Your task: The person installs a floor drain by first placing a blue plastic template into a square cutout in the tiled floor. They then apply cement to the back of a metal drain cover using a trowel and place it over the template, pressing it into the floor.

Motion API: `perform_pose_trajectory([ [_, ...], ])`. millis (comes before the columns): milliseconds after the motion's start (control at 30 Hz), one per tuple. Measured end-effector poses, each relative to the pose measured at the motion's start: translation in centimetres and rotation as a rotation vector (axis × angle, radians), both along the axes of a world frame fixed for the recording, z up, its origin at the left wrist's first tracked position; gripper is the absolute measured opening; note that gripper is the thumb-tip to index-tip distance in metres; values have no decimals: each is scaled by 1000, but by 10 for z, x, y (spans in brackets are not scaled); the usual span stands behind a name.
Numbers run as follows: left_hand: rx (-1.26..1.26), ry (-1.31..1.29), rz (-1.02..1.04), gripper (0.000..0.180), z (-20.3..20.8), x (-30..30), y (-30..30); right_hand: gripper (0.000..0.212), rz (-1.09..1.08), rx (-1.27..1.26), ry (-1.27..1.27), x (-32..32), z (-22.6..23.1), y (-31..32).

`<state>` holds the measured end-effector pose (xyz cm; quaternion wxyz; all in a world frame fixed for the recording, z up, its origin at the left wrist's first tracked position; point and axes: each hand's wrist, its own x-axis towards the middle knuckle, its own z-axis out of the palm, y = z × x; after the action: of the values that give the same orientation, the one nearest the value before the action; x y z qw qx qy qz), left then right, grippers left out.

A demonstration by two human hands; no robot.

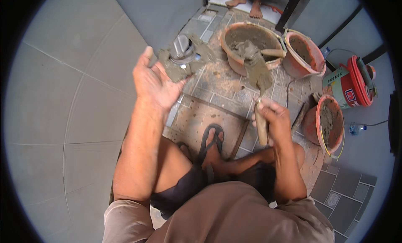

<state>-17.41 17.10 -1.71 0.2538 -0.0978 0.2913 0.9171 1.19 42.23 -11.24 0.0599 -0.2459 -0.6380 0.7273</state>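
Right grip (pixel 275 118) round trowel (pixel 262 130); mortar (pixel 255 67) largely hides blade.

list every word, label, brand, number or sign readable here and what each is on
Red-and-green lidded bucket: square emblem and pale lettering on the red part, not transcribed here; small marks on the green, too small to read.
Clear plastic bottle: any print too small to read.
Held trowel: no text visible.

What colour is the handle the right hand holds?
The handle is light brown, clearest in the head view.
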Motion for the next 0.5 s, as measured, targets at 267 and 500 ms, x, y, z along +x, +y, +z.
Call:
perform_pose_trajectory([
  [267, -70, -29, 36, 74, 0, -5, -11, 36, 9, -424, 74, -50, -11, 49],
  [500, -97, -23, -93, 71, -16, -14, -9, 33, 37, 124, 304, -57, -13, 2],
])
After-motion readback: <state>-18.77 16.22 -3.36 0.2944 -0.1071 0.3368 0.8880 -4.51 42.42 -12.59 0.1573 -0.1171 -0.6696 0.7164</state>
